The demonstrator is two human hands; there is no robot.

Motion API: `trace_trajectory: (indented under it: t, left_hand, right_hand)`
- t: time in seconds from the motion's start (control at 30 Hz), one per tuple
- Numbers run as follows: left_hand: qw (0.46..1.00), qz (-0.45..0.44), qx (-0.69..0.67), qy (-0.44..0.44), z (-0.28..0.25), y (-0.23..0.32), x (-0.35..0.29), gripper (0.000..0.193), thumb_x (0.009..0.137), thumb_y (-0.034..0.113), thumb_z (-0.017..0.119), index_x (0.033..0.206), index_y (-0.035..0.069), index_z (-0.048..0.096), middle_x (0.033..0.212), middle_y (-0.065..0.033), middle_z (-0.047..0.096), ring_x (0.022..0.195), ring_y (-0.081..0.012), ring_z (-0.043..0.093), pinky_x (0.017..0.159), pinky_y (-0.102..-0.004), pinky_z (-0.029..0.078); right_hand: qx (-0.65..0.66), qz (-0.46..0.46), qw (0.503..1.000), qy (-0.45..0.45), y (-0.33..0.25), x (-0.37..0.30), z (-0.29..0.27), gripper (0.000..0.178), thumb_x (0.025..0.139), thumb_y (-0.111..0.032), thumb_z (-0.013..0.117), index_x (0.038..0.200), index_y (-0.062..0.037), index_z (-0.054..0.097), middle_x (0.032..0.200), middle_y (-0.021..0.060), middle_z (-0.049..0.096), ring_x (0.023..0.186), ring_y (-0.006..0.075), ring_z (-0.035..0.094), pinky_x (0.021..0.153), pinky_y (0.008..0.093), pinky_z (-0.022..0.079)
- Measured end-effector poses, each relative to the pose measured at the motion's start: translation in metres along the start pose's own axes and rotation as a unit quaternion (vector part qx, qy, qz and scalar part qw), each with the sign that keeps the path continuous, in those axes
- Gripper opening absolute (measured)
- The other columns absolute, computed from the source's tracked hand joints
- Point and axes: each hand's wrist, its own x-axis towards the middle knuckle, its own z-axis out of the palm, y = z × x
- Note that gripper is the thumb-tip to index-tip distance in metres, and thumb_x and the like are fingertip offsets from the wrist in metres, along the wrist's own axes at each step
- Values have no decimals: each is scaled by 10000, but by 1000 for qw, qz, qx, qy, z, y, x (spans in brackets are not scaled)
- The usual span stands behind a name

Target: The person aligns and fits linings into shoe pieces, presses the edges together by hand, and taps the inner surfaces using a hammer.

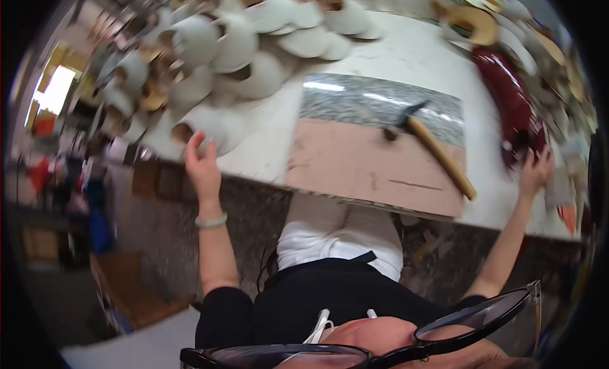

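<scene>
Readable lettering — none.

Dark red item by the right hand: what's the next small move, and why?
Probably firm up the right hand on the near end of the glossy dark red item: it is at that end, though blur hides its grip, and the left hand is far off, beside pale curved pieces.
</scene>
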Motion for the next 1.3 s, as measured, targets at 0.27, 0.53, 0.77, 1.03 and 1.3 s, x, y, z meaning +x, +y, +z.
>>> trace_trajectory:
  t: [0.27,0.53,0.77,1.03,1.3]
  left_hand:
    - [962,-22,190,196,-48,-81,60,505,844,193,697,1265,-17,513,1263,-175,530,1191,-353,454,1031,-454,333]
    - [942,-96,-267,179,-49,-103,66,284,929,81,600,1172,-60,566,1101,-99,640,992,-161,606,878,-276,477]
    - [952,129,-261,96,-28,12,15,232,942,14,550,1169,-36,559,1181,-144,621,1061,-204,606,961,-335,472]
    - [943,88,-290,139,-19,27,29,243,935,6,531,1163,-47,595,1083,-152,665,990,-209,643,891,-313,497]
    - [961,-32,264,-72,-27,-88,90,562,910,373,545,1285,-46,528,1228,-233,594,1143,-383,542,1004,-458,376]
  right_hand:
    - [385,-204,841,-321,-261,-12,-137,513,837,-90,652,1334,-68,523,1425,128,448,1326,310,411,1061,413,365]
    - [420,-160,847,-283,-305,0,-112,402,915,-128,600,1300,-29,541,1370,150,514,1331,305,421,1099,388,329]
    - [713,-178,458,-501,-487,49,-197,537,981,-371,514,1385,-22,447,1306,136,556,1190,201,508,1010,315,388]
    - [820,211,63,-528,-458,29,-195,249,856,-109,622,1067,11,566,900,82,619,824,172,618,783,321,527]
    - [803,188,513,-240,-310,54,-225,221,898,-88,629,1093,0,572,967,82,639,778,130,635,677,239,525]
